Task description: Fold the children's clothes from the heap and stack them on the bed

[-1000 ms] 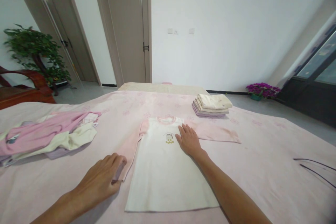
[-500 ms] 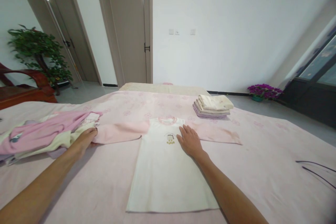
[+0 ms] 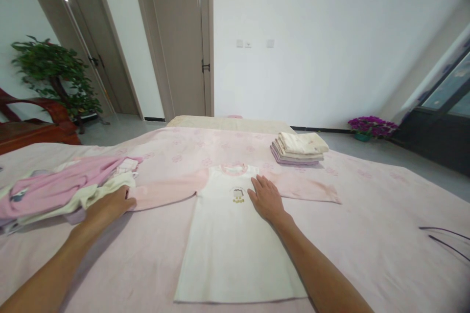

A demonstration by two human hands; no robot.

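Shirt point(image 3: 235, 249): flat between your hands, long axis running away from you. Left hand point(image 3: 110, 203): pinching the outstretched sleeve point(image 3: 165, 191) at its end. Right hand point(image 3: 266, 198): nearer the collar point(image 3: 234, 172), open, palm down.

The shirt point(image 3: 235, 249) lies on the sheet point(image 3: 367, 254). From the shirt, the garment heap point(image 3: 69, 183) lies at 10 o'clock, the folded stack point(image 3: 299, 144) at 1 o'clock. Beyond the sheet, the flowerpot point(image 3: 363, 137) stands on the floor point(image 3: 340, 143).
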